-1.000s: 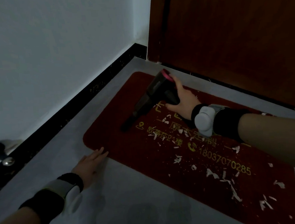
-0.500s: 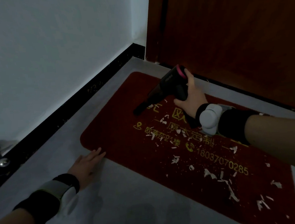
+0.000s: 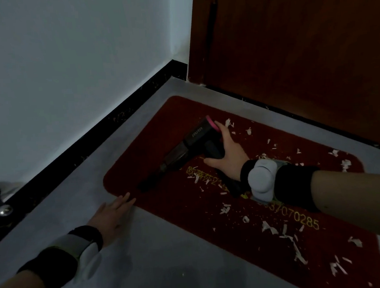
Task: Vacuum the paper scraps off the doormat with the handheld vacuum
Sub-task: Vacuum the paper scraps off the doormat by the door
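**Nozzle down on the red mat**

My right hand point(image 3: 229, 151) grips the handle of the black handheld vacuum with a pink rear cap point(image 3: 193, 141), its narrow nozzle angled down onto the dark red rectangular doormat point(image 3: 166, 204) near the left edge. My left hand point(image 3: 112, 214) lies flat on the grey floor point(image 3: 148, 260), fingers straight, tips touching the mat's edge. White paper scraps point(image 3: 282, 234) litter the mat's right side.

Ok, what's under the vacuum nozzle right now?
Bare red doormat shows around the nozzle tip; the nearest paper scraps lie beside it. Anything directly beneath the vacuum, which the right hand grips, is hidden.
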Demonstrator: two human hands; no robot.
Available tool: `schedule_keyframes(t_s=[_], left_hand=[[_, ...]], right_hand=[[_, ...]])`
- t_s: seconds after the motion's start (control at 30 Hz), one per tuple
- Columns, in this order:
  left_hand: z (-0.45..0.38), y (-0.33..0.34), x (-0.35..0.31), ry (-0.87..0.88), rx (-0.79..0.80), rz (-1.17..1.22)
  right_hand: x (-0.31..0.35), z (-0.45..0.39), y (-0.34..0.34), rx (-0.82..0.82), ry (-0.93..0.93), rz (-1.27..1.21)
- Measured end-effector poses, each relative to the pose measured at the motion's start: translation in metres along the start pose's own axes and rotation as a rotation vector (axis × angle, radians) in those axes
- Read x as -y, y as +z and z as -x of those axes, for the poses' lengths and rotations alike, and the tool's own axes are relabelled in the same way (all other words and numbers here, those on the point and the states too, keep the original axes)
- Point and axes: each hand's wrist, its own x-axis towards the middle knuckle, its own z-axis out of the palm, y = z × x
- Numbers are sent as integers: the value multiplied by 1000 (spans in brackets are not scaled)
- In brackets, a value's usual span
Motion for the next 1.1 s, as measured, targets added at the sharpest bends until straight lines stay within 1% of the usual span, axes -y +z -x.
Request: schedule_keyframes(t_s=[0.2, 0.3, 0.37, 0.5, 0.6, 0.67, 0.8, 0.87, 0.97, 1.1], left_hand=[[2, 0, -1, -1, -14, 25], [1, 1, 0, 0, -16, 24], [1, 3, 1, 4, -14, 40], [1, 3, 2, 8, -31, 43], [1, 2, 3, 10, -24, 43], [1, 2, 3, 12, -26, 45], [0, 1, 6, 24, -57, 42], [-3, 2, 8, 37, -94, 89], [-7, 0, 9, 42, -142, 241], [-10, -7, 7, 29, -178, 318]], right_hand=[[-12, -11, -10, -34, 81, -25], [-17, -24, -22, -79, 115, 15], [-19, -32, -30, -143, 146, 57], [-19, -46, -49, -331, 155, 93], [-21, -52, -60, -401, 124, 189], [-24, -52, -66, -389, 73, 224], [-28, -47, -79, -236, 36, 251], [-29, -44, -84, -188, 34, 259], [-29, -45, -86, -200, 26, 279], [-26, -50, -84, -254, 25, 296]])
